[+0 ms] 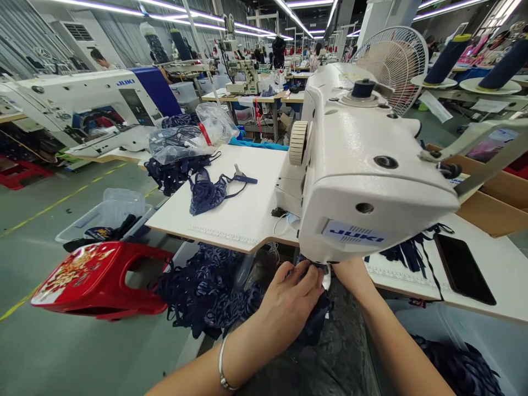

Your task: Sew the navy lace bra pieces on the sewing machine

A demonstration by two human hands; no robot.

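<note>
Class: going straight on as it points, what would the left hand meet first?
Beyond the dark fabric it touches, the left hand would probably meet the sewing machine; depth is unclear.

2 hands [291, 302] are showing, 1 left and 1 right, and 1 bracelet [220, 360] is circling a wrist. 2 large machines [383, 143] are standing near, each bearing 1 JUKI label [357, 234]; those farther back are appearing too small to count. 1 fan [391, 60] and 2 cones [451, 58] are standing at upper right. 1 bra [205, 192] is lying on the left board [256, 159], while the garments in the heap [206, 297] below are overlapping past counting. 1 phone [466, 269] and 1 cardboard box [495, 203] are resting at right. 1 flowered stool [91, 280] and 1 clear tub [124, 201] are standing at left.
</note>
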